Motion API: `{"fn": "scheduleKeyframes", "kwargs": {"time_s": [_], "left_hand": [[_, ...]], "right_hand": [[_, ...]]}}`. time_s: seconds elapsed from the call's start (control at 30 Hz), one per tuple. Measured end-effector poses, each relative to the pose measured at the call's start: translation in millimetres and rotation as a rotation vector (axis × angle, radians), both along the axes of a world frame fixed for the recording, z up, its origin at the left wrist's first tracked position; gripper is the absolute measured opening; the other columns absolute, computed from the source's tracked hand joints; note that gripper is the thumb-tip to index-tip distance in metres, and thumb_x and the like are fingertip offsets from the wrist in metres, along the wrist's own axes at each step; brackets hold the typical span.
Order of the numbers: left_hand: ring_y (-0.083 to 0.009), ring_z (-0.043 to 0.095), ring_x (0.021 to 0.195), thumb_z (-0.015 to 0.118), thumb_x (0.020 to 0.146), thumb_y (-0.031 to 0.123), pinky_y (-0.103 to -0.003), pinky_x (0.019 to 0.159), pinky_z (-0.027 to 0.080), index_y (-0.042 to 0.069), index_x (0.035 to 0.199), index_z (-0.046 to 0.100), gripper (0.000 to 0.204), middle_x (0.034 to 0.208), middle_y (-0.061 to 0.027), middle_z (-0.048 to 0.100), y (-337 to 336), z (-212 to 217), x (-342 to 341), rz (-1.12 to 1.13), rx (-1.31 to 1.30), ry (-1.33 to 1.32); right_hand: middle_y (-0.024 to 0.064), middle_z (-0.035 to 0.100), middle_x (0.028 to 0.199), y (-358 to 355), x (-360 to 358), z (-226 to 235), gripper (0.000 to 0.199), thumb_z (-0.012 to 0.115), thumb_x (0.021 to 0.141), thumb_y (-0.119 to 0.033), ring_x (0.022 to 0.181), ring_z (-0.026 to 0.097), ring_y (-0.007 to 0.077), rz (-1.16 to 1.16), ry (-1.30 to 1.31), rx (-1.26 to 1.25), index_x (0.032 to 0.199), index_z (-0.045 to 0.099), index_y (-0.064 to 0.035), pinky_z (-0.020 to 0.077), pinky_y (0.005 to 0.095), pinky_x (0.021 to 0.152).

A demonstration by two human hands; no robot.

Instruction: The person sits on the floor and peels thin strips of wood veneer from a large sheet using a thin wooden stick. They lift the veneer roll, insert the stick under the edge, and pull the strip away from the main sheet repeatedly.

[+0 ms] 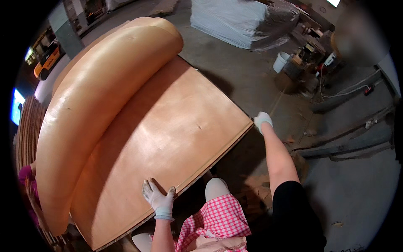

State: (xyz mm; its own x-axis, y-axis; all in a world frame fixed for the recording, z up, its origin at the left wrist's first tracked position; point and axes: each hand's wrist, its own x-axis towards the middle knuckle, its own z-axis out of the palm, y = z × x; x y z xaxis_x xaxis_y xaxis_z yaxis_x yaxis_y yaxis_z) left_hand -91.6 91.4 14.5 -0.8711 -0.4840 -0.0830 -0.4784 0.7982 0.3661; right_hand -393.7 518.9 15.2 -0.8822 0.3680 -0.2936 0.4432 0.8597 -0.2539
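Note:
A broad stack of thin wooden sheets (180,122) lies in front of me, smooth and light brown. Across its far left side a large wood veneer sheet (100,80) is bent over into a long curl. My left hand (159,199), in a whitish glove with soiled fingertips, rests on the top sheet near the close edge, fingers spread. Out at the right corner of the stack, my right hand (263,121), also gloved, has its fingers closed on the sheet's corner; the fingertips are partly hidden.
Another person's purple sleeve (27,178) shows at the left, beside the curl. A pile of sheets (30,130) stands behind. Farther off are a plastic-wrapped block (228,21), a white bucket (281,61), cluttered gear (308,54) and an orange forklift (47,65).

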Motion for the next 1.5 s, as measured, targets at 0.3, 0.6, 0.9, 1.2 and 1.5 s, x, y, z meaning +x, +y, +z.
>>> {"fn": "scheduleKeyframes", "kwargs": {"time_s": [0.3,0.6,0.9,1.2,1.5], "left_hand": [[-0.0346,0.061,0.092,0.074,0.078,0.026,-0.045,0.081,0.049,0.006,0.101,0.064,0.032,0.096,-0.0151,0.064,24,22,26,-0.202,0.25,0.495],[-0.0252,0.061,0.081,0.07,0.076,0.008,-0.034,0.072,0.051,0.004,0.095,0.068,0.019,0.086,-0.0095,0.063,22,83,96,-0.148,0.879,0.898],[-0.0098,0.059,0.07,0.063,0.081,-0.007,-0.025,0.063,0.049,0.005,0.081,0.064,0.012,0.077,-0.0012,0.065,-152,12,191,0.785,0.909,1.023],[-0.015,0.063,0.075,0.077,0.079,0.012,-0.03,0.073,0.051,-0.001,0.093,0.071,0.02,0.085,-0.0084,0.071,-437,-29,409,1.183,0.186,0.644],[-0.0181,0.062,0.083,0.069,0.082,0.015,-0.033,0.078,0.05,-0.004,0.103,0.067,0.028,0.096,-0.0115,0.07,-452,-50,396,1.014,0.348,0.427]], "right_hand": [[0.0176,0.064,0.091,-151,169,25,0.018,0.064,0.089,-0.012,0.084,0.061,0.0279,0.448,0.458,-0.652,0.096,0.06,0.0033,0.0484,0.0378,0.081],[0.0231,0.059,0.126,-285,335,129,0.018,0.065,0.089,-0.012,0.108,0.059,0.0199,0.708,0.019,-1.244,0.089,0.062,0.0051,0.0468,0.0325,0.093],[0.013,0.067,0.085,-303,273,72,0.018,0.065,0.088,-0.016,0.079,0.064,0.0201,1.069,0.066,-0.582,0.092,0.067,0.0009,0.051,0.0322,0.075],[0.0141,0.067,0.077,-221,162,61,0.023,0.063,0.085,-0.018,0.071,0.063,0.0209,0.982,-0.075,-0.184,0.088,0.067,0.004,0.0496,0.0351,0.067],[0.0247,0.068,0.087,-226,153,39,0.045,0.069,0.076,-0.042,0.084,0.068,0.0361,0.953,-0.158,0.204,0.089,0.071,0.0011,0.0512,0.0427,0.075]]}}
